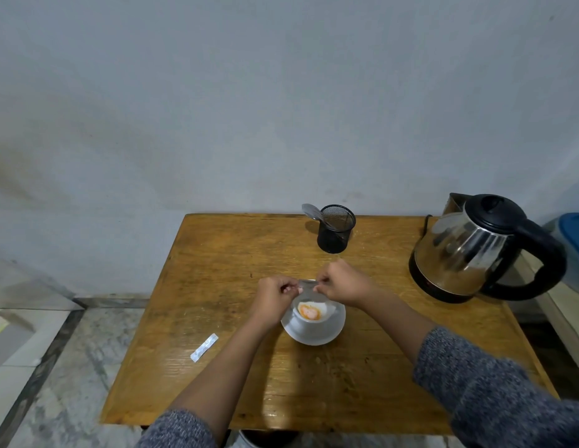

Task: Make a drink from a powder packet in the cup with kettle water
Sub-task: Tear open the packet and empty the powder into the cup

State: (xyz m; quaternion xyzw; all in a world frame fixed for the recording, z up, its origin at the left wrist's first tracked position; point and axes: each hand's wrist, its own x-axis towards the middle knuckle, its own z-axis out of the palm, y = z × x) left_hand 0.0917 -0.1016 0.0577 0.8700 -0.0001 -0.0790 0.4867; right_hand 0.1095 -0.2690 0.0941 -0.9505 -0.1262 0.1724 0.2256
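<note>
A white cup (pixel 309 322) stands on a white saucer (pixel 314 334) in the middle of the wooden table (pixel 217 273). Orange powder (pixel 309 312) lies inside the cup. Just above the cup's far rim, my left hand (pixel 275 297) and my right hand (pixel 341 282) each pinch one end of a small silvery packet (pixel 307 283), held level between them. A second white packet (pixel 204 347) lies flat on the table to the left. The steel kettle (pixel 469 250) with black lid and handle sits on its base at the right.
A black mesh holder (pixel 336 228) with a metal spoon (pixel 314 212) stands at the table's back edge, close to the wall. A blue-lidded container (pixel 574 234) is beyond the kettle at the far right. Tiled floor lies left of the table.
</note>
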